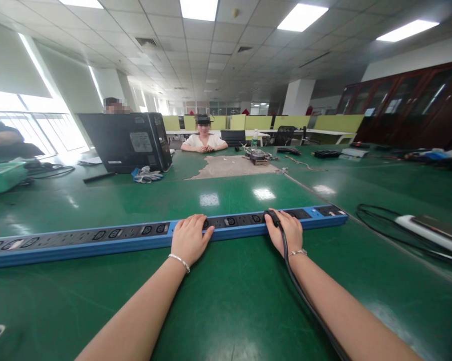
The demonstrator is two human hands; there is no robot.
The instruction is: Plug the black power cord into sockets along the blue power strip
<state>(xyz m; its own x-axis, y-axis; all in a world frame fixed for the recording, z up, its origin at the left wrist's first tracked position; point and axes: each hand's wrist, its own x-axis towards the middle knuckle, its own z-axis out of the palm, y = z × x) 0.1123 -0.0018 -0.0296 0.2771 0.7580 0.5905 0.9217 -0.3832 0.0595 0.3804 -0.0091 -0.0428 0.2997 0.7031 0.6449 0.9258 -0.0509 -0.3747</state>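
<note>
A long blue and black power strip lies across the green table, its row of sockets facing up. My left hand is closed over the strip near its middle, fingers across the top and thumb along the near side. Further right, my right hand grips a black power plug at one of the sockets. Whether the plug is fully seated cannot be made out. From it a black cable runs down along my right forearm toward the bottom edge.
A black computer case and gloves stand at the back left, near a green basket. A white power strip and looped black cables lie right. Opposite sits a person; a bottle stands behind.
</note>
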